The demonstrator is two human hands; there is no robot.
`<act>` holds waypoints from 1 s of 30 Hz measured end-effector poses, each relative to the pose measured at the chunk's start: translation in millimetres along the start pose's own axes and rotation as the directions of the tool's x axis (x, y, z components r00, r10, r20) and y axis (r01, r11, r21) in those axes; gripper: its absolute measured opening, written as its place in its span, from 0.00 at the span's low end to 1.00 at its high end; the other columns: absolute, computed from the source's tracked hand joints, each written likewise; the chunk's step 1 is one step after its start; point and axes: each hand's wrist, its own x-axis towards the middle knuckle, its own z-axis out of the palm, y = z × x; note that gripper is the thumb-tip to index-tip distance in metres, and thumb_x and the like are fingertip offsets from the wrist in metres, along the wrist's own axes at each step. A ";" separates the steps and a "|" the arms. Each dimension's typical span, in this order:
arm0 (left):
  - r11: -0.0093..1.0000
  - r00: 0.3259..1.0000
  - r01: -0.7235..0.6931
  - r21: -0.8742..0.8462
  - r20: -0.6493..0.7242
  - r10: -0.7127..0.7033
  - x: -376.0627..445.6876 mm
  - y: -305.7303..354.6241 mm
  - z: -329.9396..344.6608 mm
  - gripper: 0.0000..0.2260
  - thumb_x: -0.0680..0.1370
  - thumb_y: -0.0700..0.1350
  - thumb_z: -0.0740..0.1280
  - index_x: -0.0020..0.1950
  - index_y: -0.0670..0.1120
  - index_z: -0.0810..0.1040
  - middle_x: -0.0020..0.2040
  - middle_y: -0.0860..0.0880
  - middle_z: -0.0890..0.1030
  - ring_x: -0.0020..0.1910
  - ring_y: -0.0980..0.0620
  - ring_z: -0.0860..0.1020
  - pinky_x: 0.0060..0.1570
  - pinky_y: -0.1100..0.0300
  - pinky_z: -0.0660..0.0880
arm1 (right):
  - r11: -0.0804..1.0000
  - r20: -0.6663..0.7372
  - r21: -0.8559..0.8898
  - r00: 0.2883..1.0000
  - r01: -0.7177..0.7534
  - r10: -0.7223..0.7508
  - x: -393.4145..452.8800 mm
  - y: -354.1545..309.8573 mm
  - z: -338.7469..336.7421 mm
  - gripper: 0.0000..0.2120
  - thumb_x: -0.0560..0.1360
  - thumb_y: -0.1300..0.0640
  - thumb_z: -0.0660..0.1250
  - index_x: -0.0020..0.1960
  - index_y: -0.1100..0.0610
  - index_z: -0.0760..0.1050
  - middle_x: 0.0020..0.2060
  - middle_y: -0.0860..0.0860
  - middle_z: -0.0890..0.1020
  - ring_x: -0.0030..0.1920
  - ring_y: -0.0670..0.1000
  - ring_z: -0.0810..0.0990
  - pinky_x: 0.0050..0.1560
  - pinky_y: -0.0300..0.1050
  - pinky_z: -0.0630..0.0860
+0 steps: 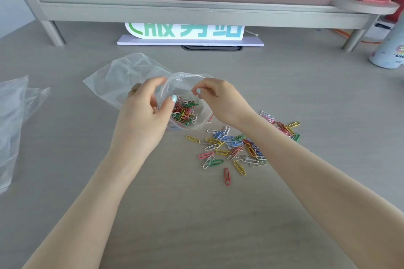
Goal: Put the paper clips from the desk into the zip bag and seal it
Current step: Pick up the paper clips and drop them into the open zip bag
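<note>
A clear zip bag [185, 85] stands open-mouthed on the grey desk, with several coloured paper clips [184, 112] inside it. My left hand [144, 113] pinches the bag's left rim. My right hand [220, 98] pinches the right rim, holding the mouth wide. A loose pile of coloured paper clips [231, 148] lies on the desk just right of and nearer than the bag, partly under my right forearm. A smaller cluster of clips [284, 126] shows beyond that forearm.
Another clear plastic bag [113, 76] lies flat behind the zip bag, and a third one [15, 116] at the left edge. A raised metal shelf [196, 11] spans the back over a sign [185, 33]. A white bottle [387, 54] stands at the right.
</note>
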 end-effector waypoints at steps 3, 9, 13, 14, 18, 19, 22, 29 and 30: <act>1.000 0.999 -0.020 0.011 0.048 0.019 -2.8 0.4 7.3 0.18 0.76 0.44 0.63 0.65 0.55 0.71 0.42 0.56 0.68 0.38 0.53 0.73 0.37 0.63 0.65 | 1.000 -0.002 0.003 1.000 0.002 -0.002 -11.5 11.6 -19.1 0.11 0.77 0.63 0.58 0.50 0.53 0.78 0.42 0.49 0.80 0.39 0.49 0.76 0.40 0.36 0.70; 0.999 0.997 -0.033 0.012 0.069 0.032 -5.1 -1.7 12.4 0.18 0.76 0.42 0.62 0.66 0.54 0.70 0.43 0.53 0.70 0.36 0.54 0.72 0.35 0.68 0.65 | 0.974 -0.081 -0.180 0.989 -0.139 0.126 -41.6 50.1 -67.5 0.16 0.77 0.65 0.53 0.54 0.55 0.78 0.46 0.47 0.79 0.39 0.45 0.79 0.37 0.31 0.68; 0.999 0.998 -0.025 0.023 0.065 0.024 -5.1 -3.5 13.6 0.17 0.76 0.42 0.62 0.65 0.54 0.71 0.43 0.53 0.71 0.38 0.56 0.73 0.34 0.72 0.64 | 0.909 -0.178 -0.331 0.963 -0.254 0.204 -59.0 88.9 -90.4 0.20 0.76 0.67 0.53 0.54 0.52 0.79 0.57 0.54 0.77 0.61 0.58 0.71 0.60 0.47 0.67; 0.999 0.998 -0.025 0.025 0.063 0.024 -5.0 -3.7 13.7 0.17 0.76 0.42 0.62 0.64 0.54 0.71 0.43 0.53 0.71 0.38 0.56 0.73 0.34 0.72 0.65 | 0.893 -0.190 -0.341 0.952 -0.294 0.241 -64.6 96.1 -96.1 0.20 0.76 0.67 0.53 0.54 0.52 0.79 0.56 0.55 0.77 0.61 0.59 0.70 0.61 0.49 0.67; 0.999 0.998 -0.028 0.032 0.061 0.026 -4.4 -3.2 14.0 0.17 0.76 0.41 0.62 0.64 0.52 0.72 0.44 0.50 0.73 0.40 0.50 0.75 0.36 0.67 0.67 | 0.869 -0.163 -0.308 0.921 -0.387 0.353 -84.2 111.1 -110.9 0.18 0.76 0.65 0.54 0.56 0.51 0.78 0.54 0.54 0.76 0.58 0.56 0.72 0.51 0.42 0.65; 0.999 0.998 -0.030 0.034 0.056 0.028 -4.3 -3.5 13.3 0.17 0.76 0.41 0.62 0.64 0.52 0.72 0.44 0.49 0.73 0.40 0.49 0.75 0.37 0.66 0.68 | 0.874 -0.149 -0.295 0.922 -0.387 0.358 -86.9 110.6 -111.2 0.18 0.77 0.65 0.54 0.57 0.51 0.78 0.53 0.54 0.75 0.58 0.55 0.72 0.50 0.41 0.64; 0.999 0.998 -0.035 0.029 0.048 0.033 -4.0 -3.9 13.7 0.16 0.76 0.41 0.62 0.63 0.52 0.73 0.44 0.48 0.74 0.40 0.48 0.75 0.36 0.62 0.68 | 0.897 -0.117 -0.266 0.936 -0.352 0.333 -91.7 105.9 -107.1 0.18 0.77 0.67 0.53 0.59 0.54 0.77 0.53 0.53 0.74 0.59 0.54 0.72 0.49 0.36 0.61; 1.000 1.000 -0.011 0.005 0.027 0.011 -5.0 -3.2 14.0 0.16 0.76 0.40 0.62 0.62 0.52 0.74 0.43 0.51 0.73 0.42 0.45 0.76 0.38 0.58 0.67 | 0.949 -0.030 -0.218 0.973 -0.229 0.228 -85.8 84.0 -80.7 0.21 0.77 0.68 0.53 0.61 0.52 0.76 0.50 0.49 0.71 0.57 0.52 0.72 0.52 0.36 0.63; 1.000 1.000 -0.014 0.008 0.026 0.014 -5.1 -3.0 14.0 0.16 0.76 0.40 0.62 0.61 0.53 0.74 0.44 0.50 0.74 0.41 0.45 0.76 0.37 0.58 0.67 | 0.953 -0.011 -0.222 0.978 -0.207 0.210 -85.3 82.5 -78.5 0.21 0.77 0.67 0.53 0.61 0.51 0.76 0.50 0.49 0.70 0.57 0.52 0.71 0.53 0.37 0.64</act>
